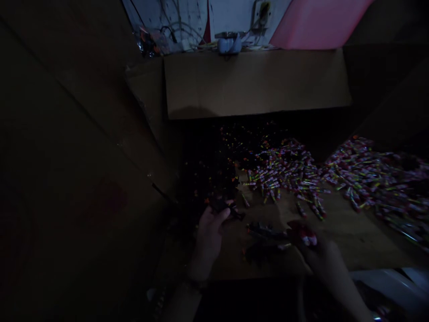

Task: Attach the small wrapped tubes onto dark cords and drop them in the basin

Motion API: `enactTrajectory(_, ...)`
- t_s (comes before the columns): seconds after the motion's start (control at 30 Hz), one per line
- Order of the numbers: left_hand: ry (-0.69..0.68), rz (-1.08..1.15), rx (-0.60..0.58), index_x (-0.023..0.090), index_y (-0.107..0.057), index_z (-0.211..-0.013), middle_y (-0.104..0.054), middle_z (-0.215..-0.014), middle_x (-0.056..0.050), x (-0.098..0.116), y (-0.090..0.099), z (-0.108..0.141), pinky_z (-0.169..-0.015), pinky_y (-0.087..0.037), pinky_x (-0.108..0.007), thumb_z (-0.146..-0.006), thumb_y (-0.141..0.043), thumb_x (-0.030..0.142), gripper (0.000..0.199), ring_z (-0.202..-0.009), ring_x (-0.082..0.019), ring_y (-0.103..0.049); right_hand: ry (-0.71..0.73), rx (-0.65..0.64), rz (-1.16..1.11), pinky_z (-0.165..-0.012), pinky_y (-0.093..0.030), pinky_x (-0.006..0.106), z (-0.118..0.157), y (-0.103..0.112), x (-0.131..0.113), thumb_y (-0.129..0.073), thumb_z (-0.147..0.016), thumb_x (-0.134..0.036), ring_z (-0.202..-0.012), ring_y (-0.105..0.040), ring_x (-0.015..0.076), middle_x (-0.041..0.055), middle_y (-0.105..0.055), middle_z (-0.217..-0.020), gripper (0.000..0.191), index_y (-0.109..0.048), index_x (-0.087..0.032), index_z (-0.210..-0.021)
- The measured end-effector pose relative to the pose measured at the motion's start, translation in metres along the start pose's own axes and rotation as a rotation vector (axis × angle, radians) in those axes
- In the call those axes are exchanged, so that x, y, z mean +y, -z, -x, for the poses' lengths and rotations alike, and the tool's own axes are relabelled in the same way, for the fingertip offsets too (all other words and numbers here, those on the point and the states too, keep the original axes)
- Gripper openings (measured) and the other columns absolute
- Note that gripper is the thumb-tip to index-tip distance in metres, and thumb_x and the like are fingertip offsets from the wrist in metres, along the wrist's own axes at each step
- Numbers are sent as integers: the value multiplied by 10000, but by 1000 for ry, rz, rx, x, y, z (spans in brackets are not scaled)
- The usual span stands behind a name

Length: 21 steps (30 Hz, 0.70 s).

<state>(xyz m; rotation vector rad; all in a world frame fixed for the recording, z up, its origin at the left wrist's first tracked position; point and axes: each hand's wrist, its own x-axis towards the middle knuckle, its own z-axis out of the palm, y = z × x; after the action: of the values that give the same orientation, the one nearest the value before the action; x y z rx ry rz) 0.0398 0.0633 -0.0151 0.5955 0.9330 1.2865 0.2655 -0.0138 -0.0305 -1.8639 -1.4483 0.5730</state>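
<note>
The scene is very dark. My left hand (211, 230) is closed around a small dark object (219, 205), thumb pressed on top; its kind cannot be made out. My right hand (318, 252) curls around a dark red piece with a pale end (304, 233), partly lost in shadow. Between the hands, a dark elongated piece (266, 231) lies on the brown table surface (355, 241), its right end close to my right fingers. Beyond them is a heap of small slim tube-like pieces (288, 167), pink-white with yellow parts.
A second heap of similar pieces (378, 174) spreads to the right. An opened cardboard box (258, 85) stands at the back, with loose coloured bits in its shadow. A cardboard panel (83, 147) rises at left. Behind are cables, a wall socket (263, 13) and a pink sheet (318, 22).
</note>
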Motion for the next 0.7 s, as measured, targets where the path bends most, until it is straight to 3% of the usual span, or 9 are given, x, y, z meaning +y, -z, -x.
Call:
enactTrajectory(0.1,48,-26,-41,164,-613,-1001,-688,-1011,-63,15,-11,15,-675,-553,-292,-667,-746,236,366,-784,-187,-671,-22,-86,-309,-653,-521,261,6,1,-42,-638,-740,-385,-747,-641,179,33,-665,-835,364,-561,-207,-1048)
enactTrajectory(0.27,-30,-136,-78,179,-619,-962,-701,-935,-56,38,-21,37,-643,-570,-276,-687,-748,286,322,-773,-203,-680,11,-185,-538,-546,-500,200,11,5,-96,-649,-747,-354,-599,-593,127,-9,-624,-682,184,-577,-196,-809)
enactTrajectory(0.5,-88,-168,-22,202,-623,-936,-692,-854,-53,57,-16,51,-625,-582,-326,-642,-783,301,350,-756,-239,-670,84,-158,-531,-576,-557,227,11,2,-100,-690,-718,-390,-655,-674,184,35,-704,-737,211,-652,-215,-828)
enactTrajectory(0.7,-129,-147,-96,209,-606,-915,-680,-804,-49,61,-11,56,-616,-586,-338,-677,-756,291,294,-737,-238,-662,157,-167,-490,-558,-577,232,9,-2,-102,-675,-733,-394,-661,-697,208,44,-721,-740,195,-667,-224,-827)
